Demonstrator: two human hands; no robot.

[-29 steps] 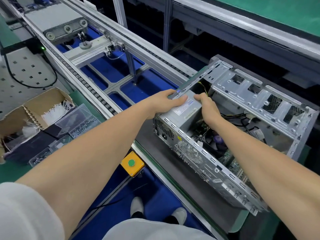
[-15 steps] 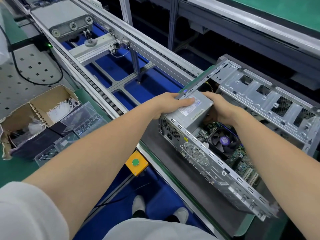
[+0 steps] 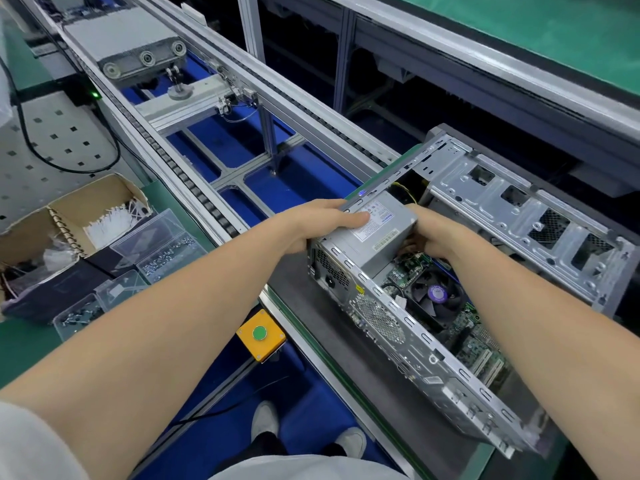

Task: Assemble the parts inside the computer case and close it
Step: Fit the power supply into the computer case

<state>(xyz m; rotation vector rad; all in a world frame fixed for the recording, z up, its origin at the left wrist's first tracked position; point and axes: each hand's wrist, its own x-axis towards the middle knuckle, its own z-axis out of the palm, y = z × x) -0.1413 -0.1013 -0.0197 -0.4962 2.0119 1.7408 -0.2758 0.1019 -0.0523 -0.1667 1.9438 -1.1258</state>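
Left forearm enters from 8 o'clock, right forearm from 4 o'clock; both converge on the power supply (image 3: 375, 237), seated in the 10 o'clock corner of the open case (image 3: 408, 327). Left hand (image 3: 322, 221): palm down, fingers nearly straight and together, lying flat across the supply's top edge and the case rim, pointing to 3 o'clock; thumb hidden. Right hand (image 3: 438, 237): wrist bent, fingers curled down over the supply's 3 o'clock face, holding it, fingertips inside the case. The case lies on its side on a grey pallet (image 3: 291, 275), at 4 o'clock in the view; its fan (image 3: 436, 294) lies at 5 o'clock of the supply. A drive cage (image 3: 519, 220) stands swung open at 2 o'clock. The green tabletop (image 3: 24, 344) at 9 o'clock carries a cardboard box (image 3: 86, 199) and clear screw boxes (image 3: 162, 244).
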